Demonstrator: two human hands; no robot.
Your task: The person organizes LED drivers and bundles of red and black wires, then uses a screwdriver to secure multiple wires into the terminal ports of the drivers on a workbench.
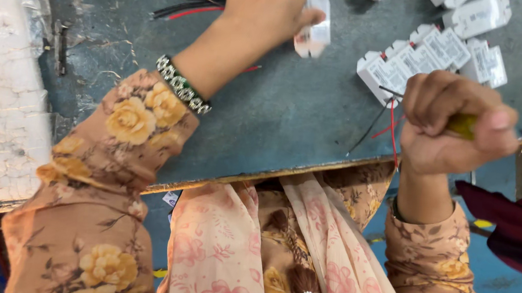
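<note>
Your left hand (269, 5) pinches a white plastic box (313, 26); right hand (454, 125) fists a yellow-green tool (462, 124). Pick-up step, looks like; next needs tool lined up on box.

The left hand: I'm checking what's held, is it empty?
No, the left hand grips a small white plastic box above the grey table.

Two hands (269, 5); about eight white plastic modules (412, 59); one beaded bracelet (183, 85); one worktable (290, 117)
</note>
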